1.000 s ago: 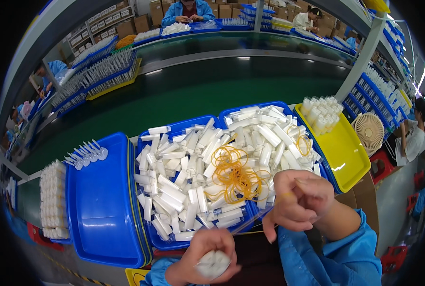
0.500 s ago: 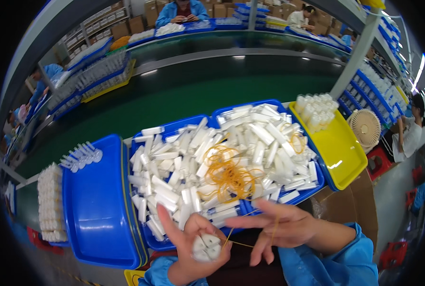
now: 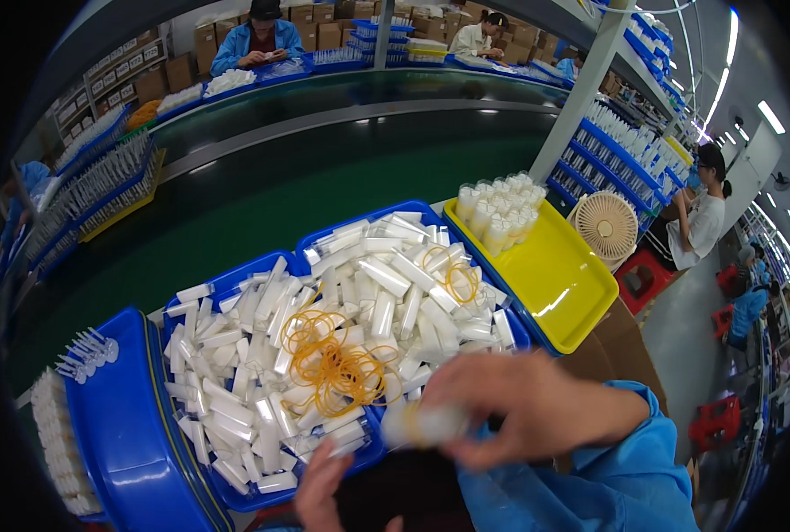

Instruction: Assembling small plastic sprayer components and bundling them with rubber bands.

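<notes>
My right hand (image 3: 537, 403) grips a bundle of white pieces (image 3: 423, 426) in clear film, held sideways just off the near edge of the blue trays. A yellowish band seems to circle its middle; motion blurs it. At the lower edge my left hand (image 3: 320, 492) holds nothing, its fingers apart, and is partly cut off by the frame. Beyond both hands lies a heap of white film-wrapped pieces (image 3: 235, 390) filling two blue trays (image 3: 370, 457). A tangle of orange-yellow rubber bands (image 3: 337, 368) rests on the heap.
Several upright bundles (image 3: 501, 213) stand at the far end of a yellow tray (image 3: 572, 293) on the right. A blue tray (image 3: 129, 426) at left carries small clear parts (image 3: 87, 355). Beyond runs a green conveyor (image 3: 235, 204). A beige fan (image 3: 604, 227) stands right; people work farther off.
The bundle has passed from my left hand to my right. The rubber band stretched on my right fingers no longer shows there. My left hand has opened and dropped lower; the view has swung right.
</notes>
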